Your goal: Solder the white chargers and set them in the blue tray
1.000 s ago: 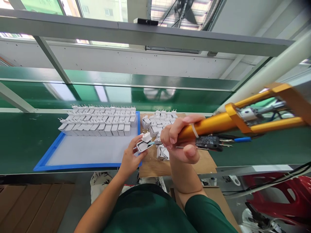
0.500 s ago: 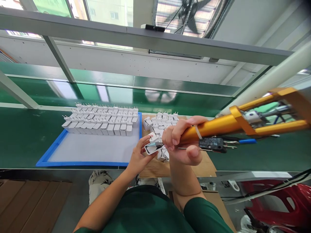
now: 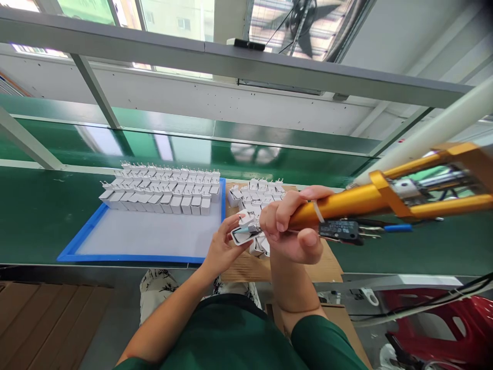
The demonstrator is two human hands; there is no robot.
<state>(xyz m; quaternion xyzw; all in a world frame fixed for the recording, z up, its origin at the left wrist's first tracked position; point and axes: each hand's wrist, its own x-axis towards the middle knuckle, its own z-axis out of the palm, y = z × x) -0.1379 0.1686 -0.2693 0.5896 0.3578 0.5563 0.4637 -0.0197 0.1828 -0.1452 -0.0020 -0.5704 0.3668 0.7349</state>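
Note:
My left hand (image 3: 225, 246) is closed on a white plug charger housing (image 3: 238, 240), fingers at its left side and thumb below. The housing's open end faces me. My right hand (image 3: 295, 223) wraps round a gold handheld dispensing tool (image 3: 342, 205), which slants up to the right. Its metal end and pale blue nozzle (image 3: 242, 230) reach into the housing; whether the tip touches inside I cannot tell. A black microswitch (image 3: 339, 230) is fixed along the tool's underside. More white housings (image 3: 256, 192) with prongs stand behind my hands, partly hidden by them.
Left of my hands, a blue-rimmed tray (image 3: 140, 257) holds rows of white plug housings (image 3: 162, 192). Cardboard (image 3: 327, 264) lies under the right-hand group on the green bench (image 3: 31, 221). A grey rail (image 3: 154, 38) crosses above. A red stool (image 3: 419, 308) stands low at right.
The view has shifted very slightly. Both hands, the housing and the tool appear a few pixels further right; the grips and the nozzle's place in the housing look the same.

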